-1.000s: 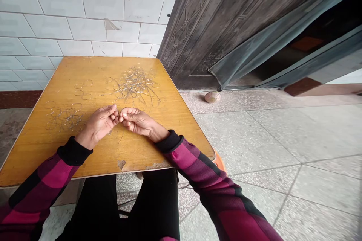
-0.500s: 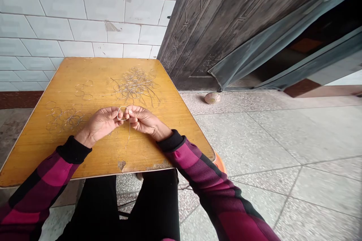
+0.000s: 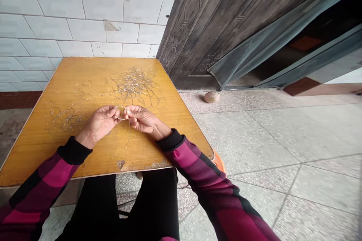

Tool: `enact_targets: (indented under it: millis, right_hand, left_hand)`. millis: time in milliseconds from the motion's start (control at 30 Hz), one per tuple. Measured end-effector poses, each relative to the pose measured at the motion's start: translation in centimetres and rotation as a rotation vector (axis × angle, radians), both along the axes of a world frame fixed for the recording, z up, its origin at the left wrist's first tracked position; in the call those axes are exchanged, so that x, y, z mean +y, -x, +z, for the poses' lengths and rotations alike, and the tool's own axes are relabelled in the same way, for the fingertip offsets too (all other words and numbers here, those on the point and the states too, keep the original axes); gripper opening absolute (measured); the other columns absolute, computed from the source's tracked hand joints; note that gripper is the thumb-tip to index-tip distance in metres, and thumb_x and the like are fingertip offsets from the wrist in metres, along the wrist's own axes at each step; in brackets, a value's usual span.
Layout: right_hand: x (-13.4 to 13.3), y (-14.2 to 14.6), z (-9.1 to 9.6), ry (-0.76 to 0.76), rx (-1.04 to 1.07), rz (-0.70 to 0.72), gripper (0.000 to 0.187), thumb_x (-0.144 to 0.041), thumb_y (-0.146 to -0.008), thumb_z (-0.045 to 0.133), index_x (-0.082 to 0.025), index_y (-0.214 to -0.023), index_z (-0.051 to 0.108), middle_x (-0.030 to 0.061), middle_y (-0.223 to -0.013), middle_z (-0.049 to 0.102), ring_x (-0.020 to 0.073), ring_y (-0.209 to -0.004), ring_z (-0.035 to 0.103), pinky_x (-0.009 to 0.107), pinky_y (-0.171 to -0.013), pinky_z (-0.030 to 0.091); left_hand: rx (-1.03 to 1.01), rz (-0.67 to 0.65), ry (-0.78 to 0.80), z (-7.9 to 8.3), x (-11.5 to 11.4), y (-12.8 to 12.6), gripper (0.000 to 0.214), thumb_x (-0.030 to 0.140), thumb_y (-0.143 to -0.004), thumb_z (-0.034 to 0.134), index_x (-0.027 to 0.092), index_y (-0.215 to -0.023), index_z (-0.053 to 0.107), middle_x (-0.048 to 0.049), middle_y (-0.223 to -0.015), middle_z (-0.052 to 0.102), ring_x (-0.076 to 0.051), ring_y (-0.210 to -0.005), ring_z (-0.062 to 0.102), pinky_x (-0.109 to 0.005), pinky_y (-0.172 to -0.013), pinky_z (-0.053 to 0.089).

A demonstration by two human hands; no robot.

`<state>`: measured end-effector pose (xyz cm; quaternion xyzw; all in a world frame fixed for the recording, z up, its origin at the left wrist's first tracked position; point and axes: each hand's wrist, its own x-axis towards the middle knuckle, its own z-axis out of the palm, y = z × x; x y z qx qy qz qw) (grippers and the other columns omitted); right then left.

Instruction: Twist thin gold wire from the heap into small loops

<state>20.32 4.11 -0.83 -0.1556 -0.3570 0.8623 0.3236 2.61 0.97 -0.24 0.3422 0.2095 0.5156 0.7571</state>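
Thin wire loop (image 3: 121, 113), silver-grey, small, held up just above the middle of the table, with a loose tail (image 3: 129, 133) hanging down toward the tabletop. Looks light and springy, stiff enough to keep its curve but probably bends easily and may spring back, so best held by fingertip pinch close to the loop; cut ends may be sharp or snag. Left hand (image 3: 98, 121) pinches one side of the loop between thumb and fingers, right hand (image 3: 140, 118) pinches the other side, both narrow grips, knuckles close together with the loop between them. Exact finger contact partly hidden. Yellow wooden table (image 3: 161, 147) under the hands, varnish chipped at the near edge (image 3: 121, 163). Tangled pile of wire (image 3: 132, 84) at far side, a few separate rings (image 3: 82, 90) left of it, another loose heap of rings (image 3: 66, 119) near left, just beside left hand. Magenta and black checked sleeves (image 3: 48, 180) with black cuffs (image 3: 73, 150), black trousers (image 3: 98, 203) below table edge. Tiled wall (image 3: 79, 15) beyond table, dark embossed metal door (image 3: 198, 34) far right, with raised characters (image 3: 208, 62) too unclear to read. No brands or labels visible. Small round stone (image 3: 212, 97) on speckled floor (image 3: 254, 131).
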Motion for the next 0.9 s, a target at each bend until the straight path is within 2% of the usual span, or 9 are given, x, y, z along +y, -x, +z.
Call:
enact_targets:
  millis: [300, 633, 767, 900]
  right_hand:
    - [0.2, 0.1, -0.4, 0.056, -0.025, -0.101, 0.009, -0.009, -0.077, 0.073, -0.01, -0.075, 0.065, -0.0022, -0.064, 0.065, -0.0018, -0.044, 0.05, 0.003, -0.045, 0.045]
    - [0.4, 0.1, -0.3, 0.075, -0.046, -0.144, 0.008, -0.008, -0.079, 0.071, -0.011, -0.076, 0.064, -0.0028, -0.064, 0.065, -0.0019, -0.042, 0.05, 0.004, -0.044, 0.045]
    - [0.4, 0.0, -0.2, 0.039, -0.072, -0.15, 0.008, -0.011, -0.076, 0.074, -0.011, -0.078, 0.066, -0.003, -0.064, 0.066, -0.0017, -0.041, 0.049, 0.005, -0.043, 0.046]
    - [0.7, -0.6, 0.2, -0.037, -0.127, -0.198, 0.014, -0.02, -0.076, 0.076, -0.01, -0.083, 0.069, 0.0002, -0.072, 0.07, -0.0003, -0.044, 0.051, 0.008, -0.043, 0.047]
  left_hand:
    - [0.032, 0.017, 0.033, -0.3, 0.1, 0.0, 0.017, 0.018, -0.07, 0.079, 0.012, -0.065, 0.064, 0.0005, -0.066, 0.054, -0.01, -0.067, 0.052, -0.023, -0.067, 0.044]
    - [0.016, 0.025, 0.065, -1.1, 0.5, 0.0, 0.01, 0.013, -0.072, 0.074, 0.012, -0.073, 0.064, 0.001, -0.068, 0.055, -0.008, -0.064, 0.05, -0.023, -0.068, 0.046]
    - [0.05, 0.073, 0.103, -1.1, 0.6, 0.2, 0.008, 0.011, -0.074, 0.072, 0.013, -0.076, 0.064, 0.0001, -0.071, 0.058, -0.009, -0.066, 0.053, -0.022, -0.065, 0.046]
    - [0.072, 0.115, 0.116, -0.7, 0.7, 0.2, 0.008, 0.008, -0.075, 0.069, 0.012, -0.073, 0.063, -0.0003, -0.07, 0.058, -0.009, -0.065, 0.054, -0.021, -0.062, 0.046]
